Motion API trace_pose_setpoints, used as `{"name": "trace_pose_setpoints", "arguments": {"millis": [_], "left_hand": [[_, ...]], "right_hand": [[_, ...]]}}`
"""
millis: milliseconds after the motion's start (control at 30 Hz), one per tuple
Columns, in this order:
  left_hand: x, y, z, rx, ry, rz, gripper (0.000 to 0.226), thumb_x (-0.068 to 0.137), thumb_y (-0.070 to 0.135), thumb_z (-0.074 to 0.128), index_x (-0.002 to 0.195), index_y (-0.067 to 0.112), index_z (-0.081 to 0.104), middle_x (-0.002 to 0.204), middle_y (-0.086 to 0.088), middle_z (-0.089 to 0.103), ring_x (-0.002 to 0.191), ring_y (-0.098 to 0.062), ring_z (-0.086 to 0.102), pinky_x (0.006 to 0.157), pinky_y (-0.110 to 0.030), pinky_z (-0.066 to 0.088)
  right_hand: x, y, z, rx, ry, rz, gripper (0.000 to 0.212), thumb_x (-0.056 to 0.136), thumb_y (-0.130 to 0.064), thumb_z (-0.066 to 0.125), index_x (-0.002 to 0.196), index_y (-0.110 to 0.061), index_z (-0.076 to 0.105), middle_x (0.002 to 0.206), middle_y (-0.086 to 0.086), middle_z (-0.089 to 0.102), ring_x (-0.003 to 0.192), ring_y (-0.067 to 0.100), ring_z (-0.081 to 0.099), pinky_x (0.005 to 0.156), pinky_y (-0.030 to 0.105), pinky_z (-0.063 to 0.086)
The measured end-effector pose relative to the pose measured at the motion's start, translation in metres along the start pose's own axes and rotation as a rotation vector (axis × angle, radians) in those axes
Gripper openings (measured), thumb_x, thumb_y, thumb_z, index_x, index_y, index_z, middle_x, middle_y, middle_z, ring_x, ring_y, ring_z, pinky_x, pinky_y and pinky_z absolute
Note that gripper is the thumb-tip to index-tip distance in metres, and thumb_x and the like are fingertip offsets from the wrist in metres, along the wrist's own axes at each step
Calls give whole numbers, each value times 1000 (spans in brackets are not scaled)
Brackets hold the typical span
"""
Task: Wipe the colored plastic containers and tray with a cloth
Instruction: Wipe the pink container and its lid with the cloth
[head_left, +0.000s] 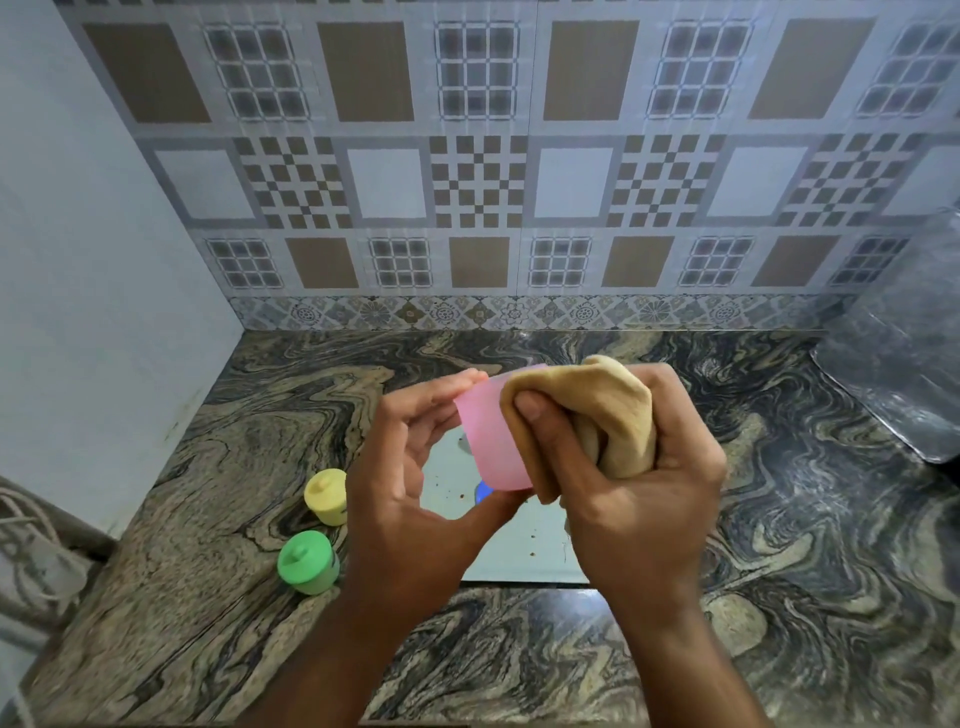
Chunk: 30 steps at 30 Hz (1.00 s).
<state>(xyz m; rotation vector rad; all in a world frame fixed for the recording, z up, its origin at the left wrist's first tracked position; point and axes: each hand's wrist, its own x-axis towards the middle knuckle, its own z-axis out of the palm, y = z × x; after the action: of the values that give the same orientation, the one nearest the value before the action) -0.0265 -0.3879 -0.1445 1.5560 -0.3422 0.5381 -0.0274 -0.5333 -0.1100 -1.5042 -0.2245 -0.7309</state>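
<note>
My left hand (410, 488) holds a pink plastic container (488, 441) between fingertips at its rim and thumb at its base, lifted above the counter. Gripped in my right hand (634, 478) is a bunched tan cloth (613, 410), and the thumb presses it against the pink container's side. Below both hands lies a pale tray (524, 556) speckled with crumbs, with a small blue thing (484, 491) on it, mostly hidden. A yellow lidded container (326, 496) and a green lidded container (307, 562) stand on the counter left of the tray.
The marbled stone counter (779, 545) meets a tiled wall at the back and a plain wall on the left. A shiny dark sheet-covered object (904, 374) sits at the right edge. Cords hang off the counter's left end (31, 545).
</note>
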Motion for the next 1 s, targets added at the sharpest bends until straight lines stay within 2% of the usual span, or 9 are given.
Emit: {"name": "trace_pose_setpoints", "arguments": {"millis": [133, 200, 300, 400, 533, 667, 800, 933, 1000], "left_hand": [[-1, -1, 2, -96, 80, -73, 76, 65, 15, 99, 125, 33, 56, 134, -5, 66, 127, -31, 66, 106, -60, 53], [-1, -3, 0, -152, 140, -122, 77, 63, 30, 100, 124, 33, 54, 133, -7, 64, 123, -28, 67, 104, -59, 54], [1, -5, -4, -141, 163, -158, 79, 63, 37, 100, 126, 34, 52, 133, -11, 65, 121, -29, 68, 101, -55, 55], [0, -7, -4, -169, 103, -188, 78, 66, 22, 97, 127, 37, 52, 135, -14, 66, 123, -33, 66, 101, -52, 54], [1, -5, -7, -326, -61, -286, 75, 73, 7, 86, 134, 24, 45, 138, -21, 64, 128, -36, 64, 106, -49, 53], [11, 0, -10, -530, -69, -484, 75, 70, 36, 97, 128, 20, 51, 122, -15, 73, 107, -23, 70, 88, -31, 58], [14, -5, -9, -511, -85, -554, 65, 64, 39, 99, 114, 26, 60, 117, -13, 74, 104, -23, 69, 82, -31, 59], [14, -5, -11, -700, -85, -678, 105, 61, 42, 99, 144, 4, 47, 127, -16, 65, 112, -27, 65, 87, -36, 59], [15, -6, -13, -813, -61, -734, 106, 62, 40, 97, 150, 6, 50, 143, -19, 62, 124, -31, 64, 95, -36, 59]], "right_hand": [[11, 12, 3, 48, 6, 127, 14, 86, -15, 86, 89, -21, 74, 79, -8, 70, 72, 8, 65, 66, 28, 52], [10, 24, 0, 85, 53, 220, 10, 86, -12, 85, 92, -14, 76, 80, -9, 70, 74, 5, 65, 70, 25, 51], [1, 27, -2, 164, 102, 221, 15, 87, -15, 81, 96, -5, 75, 84, -12, 68, 78, 4, 65, 74, 20, 51], [-10, 18, 3, 182, 46, 172, 16, 84, -13, 79, 93, -2, 73, 82, -12, 69, 74, 1, 64, 68, 16, 50], [-11, 15, 8, 160, -6, 135, 18, 80, -12, 82, 90, -4, 70, 79, -10, 68, 67, -1, 63, 61, 12, 49], [-9, 13, 3, 132, -52, 129, 16, 78, -12, 82, 85, -10, 68, 72, -1, 66, 60, -5, 59, 56, 8, 46], [0, 16, 2, 137, -41, 178, 14, 82, -15, 81, 88, -5, 73, 79, 7, 66, 66, 1, 61, 62, 13, 49], [10, 27, 0, 79, -23, 252, 10, 86, -13, 82, 93, -8, 76, 81, 1, 72, 74, 4, 64, 69, 18, 51], [9, 32, -3, 100, 5, 286, 11, 85, -16, 81, 94, -11, 76, 81, -7, 71, 76, 4, 65, 72, 18, 51]]}}
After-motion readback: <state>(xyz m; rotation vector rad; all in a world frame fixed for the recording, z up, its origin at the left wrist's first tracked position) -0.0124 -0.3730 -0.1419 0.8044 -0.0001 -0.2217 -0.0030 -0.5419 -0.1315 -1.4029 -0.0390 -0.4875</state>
